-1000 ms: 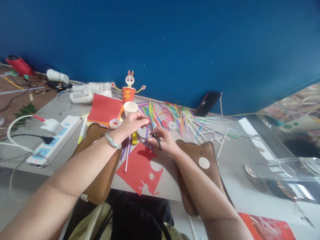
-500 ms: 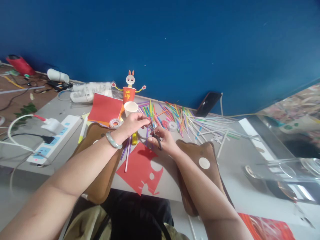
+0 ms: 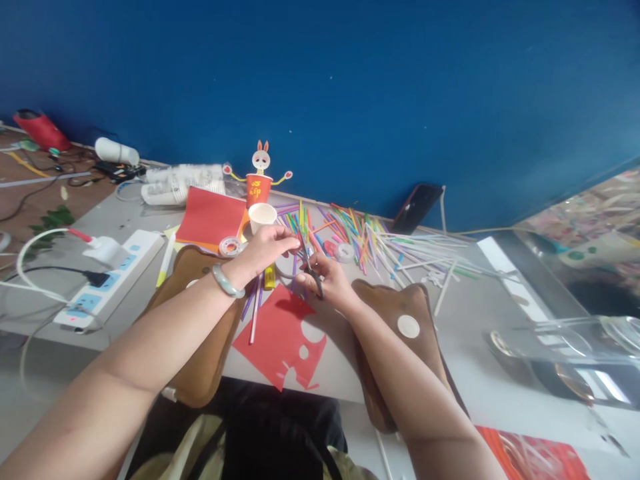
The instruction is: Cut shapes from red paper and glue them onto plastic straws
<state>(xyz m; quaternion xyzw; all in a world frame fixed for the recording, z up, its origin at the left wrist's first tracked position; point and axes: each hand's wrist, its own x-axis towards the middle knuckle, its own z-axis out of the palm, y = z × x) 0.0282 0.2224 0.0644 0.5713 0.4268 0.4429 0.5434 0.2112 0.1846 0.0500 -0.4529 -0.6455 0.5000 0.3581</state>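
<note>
In my right hand (image 3: 327, 277) are dark-handled scissors (image 3: 317, 283), their blades pointing up and away from me. My left hand (image 3: 275, 243), with a pale green bangle on its wrist, is pinched closed beside the blades. Whatever its fingertips hold is too small to make out. Below both hands lies a sheet of red paper (image 3: 275, 327) with shapes cut out of it. A white paper cup (image 3: 262, 215) stands just beyond my left hand. Behind it is a red cup (image 3: 258, 190) topped by a paper rabbit with two arms.
Colored straws (image 3: 350, 230) spread along the wall, with a phone (image 3: 419, 207) leaning there. Two brown cushions (image 3: 200, 353) flank the red sheet. On the left are a power strip (image 3: 113, 280), stacked cups (image 3: 185, 183) and red card (image 3: 213, 217). A clear container (image 3: 565, 340) stands right.
</note>
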